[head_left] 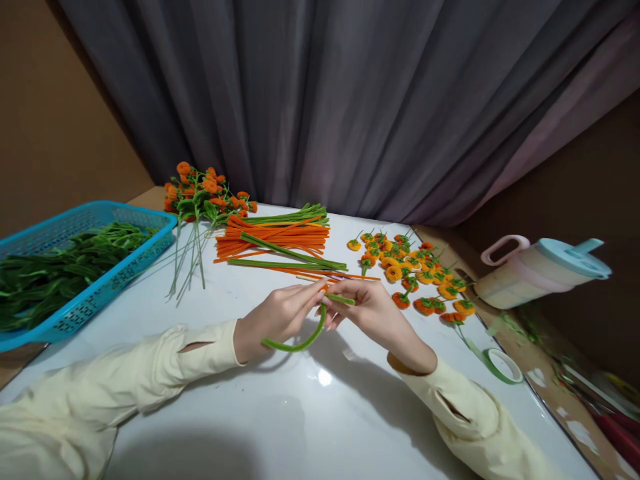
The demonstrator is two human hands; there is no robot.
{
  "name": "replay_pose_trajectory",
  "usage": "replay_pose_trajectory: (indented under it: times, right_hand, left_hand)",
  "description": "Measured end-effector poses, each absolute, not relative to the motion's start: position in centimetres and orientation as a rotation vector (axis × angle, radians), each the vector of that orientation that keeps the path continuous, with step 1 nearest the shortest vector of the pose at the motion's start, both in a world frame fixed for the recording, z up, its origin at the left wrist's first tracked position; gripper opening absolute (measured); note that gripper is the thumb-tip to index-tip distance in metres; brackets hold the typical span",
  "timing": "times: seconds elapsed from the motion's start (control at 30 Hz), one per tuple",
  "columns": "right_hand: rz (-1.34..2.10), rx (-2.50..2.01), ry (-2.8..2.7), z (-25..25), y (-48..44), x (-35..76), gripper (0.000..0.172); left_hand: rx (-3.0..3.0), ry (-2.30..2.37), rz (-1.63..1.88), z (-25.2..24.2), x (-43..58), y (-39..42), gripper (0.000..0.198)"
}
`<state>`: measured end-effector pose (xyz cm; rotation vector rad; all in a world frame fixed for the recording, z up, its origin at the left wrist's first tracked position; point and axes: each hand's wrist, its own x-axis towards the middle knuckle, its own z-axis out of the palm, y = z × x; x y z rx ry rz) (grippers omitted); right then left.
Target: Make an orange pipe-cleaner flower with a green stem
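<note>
Between my two hands, above the middle of the white tabletop, is a bent green pipe cleaner (303, 345). One end curves down under my left hand (285, 310), and a short piece sticks out by my right hand (367, 310). Both hands are closed, fingertips together, pinching the pipe cleaner; a bit of orange shows at their fingertips. Just beyond them lies a pile of orange pipe cleaners (273, 238), with green pipe cleaners (295, 217) behind and a few across the top. Small orange and yellow pipe-cleaner flower heads (394, 273) lie spread to the right.
At left stands a blue basket (107, 267) of green pipe-cleaner leaves (75, 260). Orange flowers on stems (200, 193) lie at the back left. A tumbler (540, 273) and a roll of green tape (504, 366) sit at right. A grey curtain (320, 100) hangs behind.
</note>
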<state>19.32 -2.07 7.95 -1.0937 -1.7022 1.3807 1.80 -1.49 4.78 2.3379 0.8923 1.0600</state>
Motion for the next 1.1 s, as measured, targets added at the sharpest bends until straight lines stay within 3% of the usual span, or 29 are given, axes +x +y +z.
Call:
replay_pose_trajectory:
  times: [0.13, 0.23, 0.33, 0.4, 0.5, 0.6, 0.67, 0.8, 0.97, 1.1]
  right_hand:
    - [0.841, -1.076, -2.097, 7.3, -2.6, 19.4, 0.013]
    - [0.301, -1.041, -2.437, 7.0, -3.5, 19.1, 0.02]
    - [-0.008, -1.121, -2.632, 6.7, -4.2, 18.8, 0.023]
    - [0.134, -1.212, -2.557, 6.7, -4.1, 18.8, 0.02]
    - [0.871, -1.253, -2.097, 6.6, -3.4, 19.4, 0.011]
    - [1.56, -1.133, -1.507, 6.4, -3.0, 19.9, 0.023]
    - [1.821, -1.068, -1.197, 6.1, -3.2, 20.0, 0.027]
    - [2.004, -1.073, -0.868, 5.6, -4.2, 20.2, 0.025]
    - [2.006, -1.054, -0.937, 4.9, -4.7, 20.9, 0.012]
    - [2.047, -1.075, -0.891, 4.2, -4.7, 21.6, 0.018]
  left_hand:
    - [2.228, 0.927, 0.951, 5.3, 1.8, -1.6, 0.028]
    - [2.181, 0.95, 0.816, 6.1, 1.8, -1.7, 0.029]
    - [2.162, 0.976, 0.74, 6.6, 1.8, -1.6, 0.03]
    - [2.094, 0.994, 0.717, 6.7, 1.9, -1.4, 0.027]
    - [1.923, 1.006, 0.719, 6.3, 2.1, -0.9, 0.024]
    - [1.73, 0.971, 0.728, 5.7, 2.4, -0.2, 0.024]
    - [1.571, 0.935, 0.685, 5.2, 2.5, 0.2, 0.023]
    - [1.31, 0.863, 0.61, 4.3, 2.7, 0.6, 0.021]
    - [1.185, 0.83, 0.602, 3.8, 2.9, 0.6, 0.019]
    - [1.082, 0.857, 0.572, 3.8, 2.9, 0.7, 0.016]
